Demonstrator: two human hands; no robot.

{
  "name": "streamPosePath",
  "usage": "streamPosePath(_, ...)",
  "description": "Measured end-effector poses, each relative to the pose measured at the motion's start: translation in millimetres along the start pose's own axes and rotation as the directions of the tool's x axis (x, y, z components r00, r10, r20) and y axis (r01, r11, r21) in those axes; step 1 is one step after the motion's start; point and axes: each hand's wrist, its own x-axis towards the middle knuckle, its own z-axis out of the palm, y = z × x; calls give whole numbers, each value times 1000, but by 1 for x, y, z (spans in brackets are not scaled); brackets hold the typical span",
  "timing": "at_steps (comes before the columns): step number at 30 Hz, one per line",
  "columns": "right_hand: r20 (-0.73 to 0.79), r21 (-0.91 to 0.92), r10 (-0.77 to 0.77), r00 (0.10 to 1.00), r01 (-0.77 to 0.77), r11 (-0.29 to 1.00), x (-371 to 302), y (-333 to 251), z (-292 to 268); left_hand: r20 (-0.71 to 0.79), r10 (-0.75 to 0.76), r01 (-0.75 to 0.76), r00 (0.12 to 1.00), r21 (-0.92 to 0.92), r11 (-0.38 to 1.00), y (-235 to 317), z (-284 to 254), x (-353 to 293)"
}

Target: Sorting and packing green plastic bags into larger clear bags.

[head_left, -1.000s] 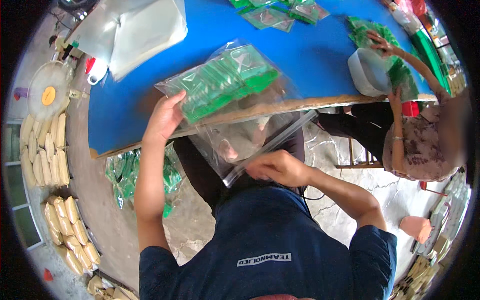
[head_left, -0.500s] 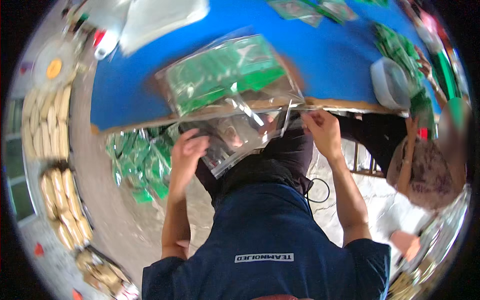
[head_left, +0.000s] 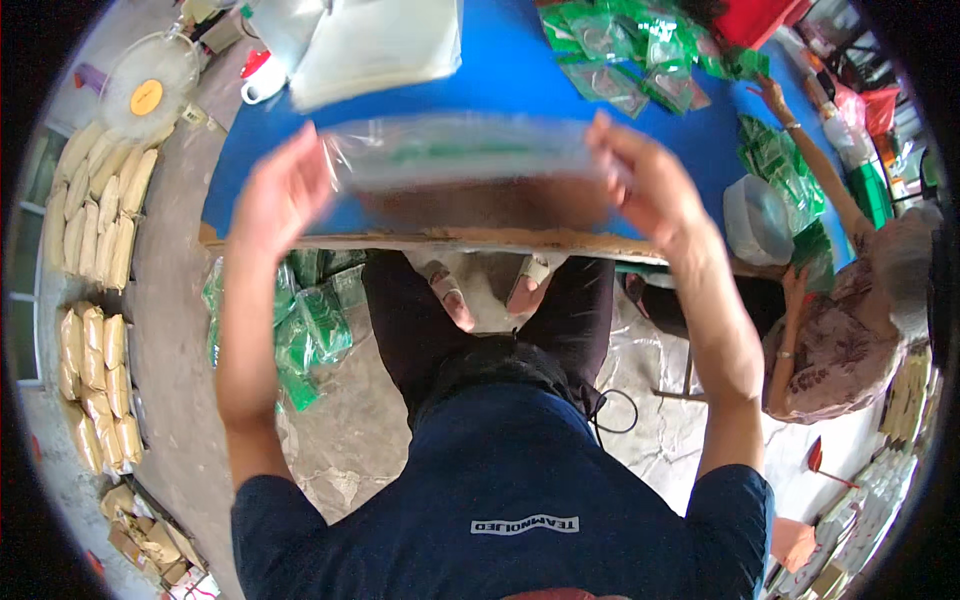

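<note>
Over the near part of the blue table (head_left: pixel 340 215), a clear plastic bag (head_left: pixel 465 150) with green showing in it is stretched crosswise between my hands, smeared by motion. My left hand (head_left: pixel 287 190) pinches its left end, and my right hand (head_left: pixel 645 180) grips the right end. A reddish-brown area (head_left: pixel 480 205) lies beneath the bag at the table's near edge; its kind is unclear. Below the table on the left, several green-and-clear plastic bags (head_left: pixel 310 325) are heaped.
Clear plastic sheets (head_left: pixel 385 50) and a red-and-white pot (head_left: pixel 262 78) stand far left. Green packets (head_left: pixel 650 45) lie far right. A white tub (head_left: pixel 757 220) sits near a co-worker's arm (head_left: pixel 835 180). Filled sacks (head_left: pixel 95 215) and a fan (head_left: pixel 148 95) line the left.
Both hands have moved forward and farther apart, over the table. The bag, which hung partly over the table's edge, is now raised and stretched between them.
</note>
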Motion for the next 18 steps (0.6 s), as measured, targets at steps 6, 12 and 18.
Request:
streamPosePath(6,41,18,-176,984,175,984,21,-61,9,383,110,-22,917,-228,974,64,25,35)
streamPosePath(12,84,150,-112,990,98,984,18,-49,19,330,-5,108,944,-294,950,44,-15,47)
streamPosePath(18,101,126,-118,988,105,986,52,-53,31,174,83,-44,981,-221,974,68,-7,51)
